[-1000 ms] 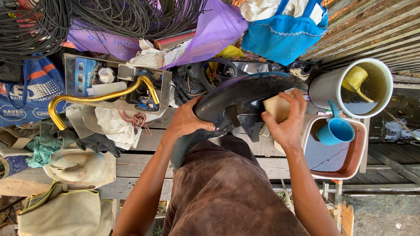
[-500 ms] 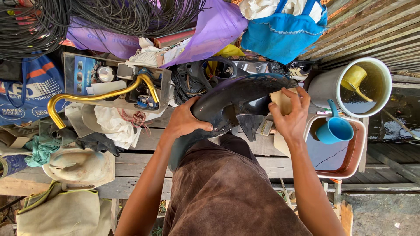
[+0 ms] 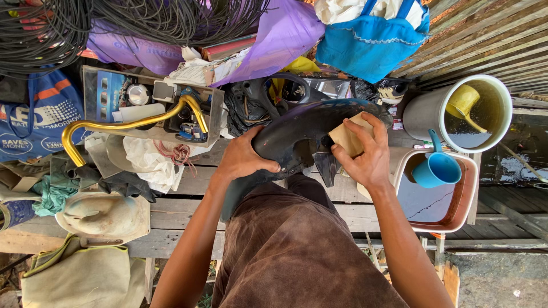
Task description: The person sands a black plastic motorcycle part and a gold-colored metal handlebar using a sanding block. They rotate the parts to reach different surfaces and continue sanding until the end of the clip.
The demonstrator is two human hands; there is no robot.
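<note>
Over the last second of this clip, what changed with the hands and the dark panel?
The right hand, pressing a tan sanding pad on the dark curved panel, slid a little along it, toward the panel's middle. Nothing was picked up or released. The left hand kept gripping the panel's near edge; the blue cup, bucket and gold bar stayed put.

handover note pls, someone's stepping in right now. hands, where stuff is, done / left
Left hand: gripping the black curved panel, steadying it over the lap.
Right hand: pressing a tan sanding pad against the panel's right part.
Nearby: blue cup in the square basin of water; round bucket with a yellow scoop behind it.
Done: cannot tell how much of the panel is rubbed down; its surface looks dull.
Left: probably the rest of the surface, then a rinse.
</note>
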